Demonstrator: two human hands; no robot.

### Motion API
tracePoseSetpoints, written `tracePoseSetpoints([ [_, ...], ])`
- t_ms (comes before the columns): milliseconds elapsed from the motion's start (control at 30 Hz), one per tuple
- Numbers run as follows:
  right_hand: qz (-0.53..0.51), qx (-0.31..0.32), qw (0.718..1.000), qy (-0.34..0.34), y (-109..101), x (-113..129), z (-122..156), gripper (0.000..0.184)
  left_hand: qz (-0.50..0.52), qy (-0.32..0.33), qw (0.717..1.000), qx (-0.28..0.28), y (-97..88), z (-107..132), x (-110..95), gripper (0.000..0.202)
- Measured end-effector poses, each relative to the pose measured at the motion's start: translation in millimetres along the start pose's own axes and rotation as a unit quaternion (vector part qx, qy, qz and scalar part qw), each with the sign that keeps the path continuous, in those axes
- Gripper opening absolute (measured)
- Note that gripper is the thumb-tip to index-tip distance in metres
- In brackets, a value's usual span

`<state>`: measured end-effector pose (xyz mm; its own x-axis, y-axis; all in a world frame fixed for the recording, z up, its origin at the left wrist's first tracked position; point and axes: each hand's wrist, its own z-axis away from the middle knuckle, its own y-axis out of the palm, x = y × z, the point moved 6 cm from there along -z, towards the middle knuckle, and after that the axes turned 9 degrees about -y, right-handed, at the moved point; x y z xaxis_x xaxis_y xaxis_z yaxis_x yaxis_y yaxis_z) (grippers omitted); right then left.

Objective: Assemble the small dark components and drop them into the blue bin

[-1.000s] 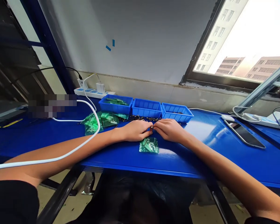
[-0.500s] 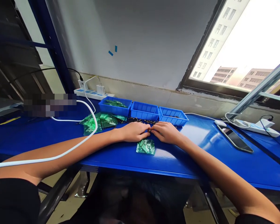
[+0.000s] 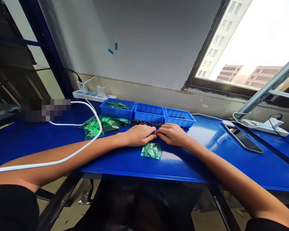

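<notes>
At the middle of the blue table, my left hand [image 3: 141, 135] and my right hand [image 3: 173, 134] meet fingertip to fingertip. Both are closed in a pinch around a tiny dark piece [image 3: 155, 132], mostly covered by the fingers and too small to name. Just below them lies a green clear packet [image 3: 151, 151] with pale strips inside. Small dark and brass-coloured parts [image 3: 139, 122] are strewn behind the hands, in front of the bins. More green packets [image 3: 92, 126] are heaped beyond my left forearm.
Three blue bins stand in a row: the left bin [image 3: 117, 111] holds green packets, beside the middle bin [image 3: 149, 114] and right bin [image 3: 179, 118]. A white cable [image 3: 69, 156] crosses over my left forearm. A phone [image 3: 245, 140] lies right; power strips [image 3: 267, 127] sit along the wall.
The view has shifted slightly. Both hands keep their pinch at the same spot, with only a slight movement of the fingers.
</notes>
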<state>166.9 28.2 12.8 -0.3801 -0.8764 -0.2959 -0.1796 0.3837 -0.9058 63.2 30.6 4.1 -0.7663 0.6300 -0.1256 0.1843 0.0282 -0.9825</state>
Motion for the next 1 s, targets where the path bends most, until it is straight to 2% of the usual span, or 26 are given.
tracePoseSetpoints([
  [200,-0.012,-0.024,1.0,-0.007,-2.3,-0.3,1.4,0.032,0.004,-0.021,1.0,0.022,0.8,-3.1,1.7,0.019],
  [500,-0.037,-0.004,0.999,0.006,-0.2,-3.1,5.0,0.032,0.008,-0.007,1.0,0.013,6.6,-6.3,5.3,0.019],
  [1000,-0.049,0.007,0.999,0.017,2.5,-4.7,3.3,0.029,0.01,0.01,1.0,0.009,2.9,-2.4,2.8,0.017],
])
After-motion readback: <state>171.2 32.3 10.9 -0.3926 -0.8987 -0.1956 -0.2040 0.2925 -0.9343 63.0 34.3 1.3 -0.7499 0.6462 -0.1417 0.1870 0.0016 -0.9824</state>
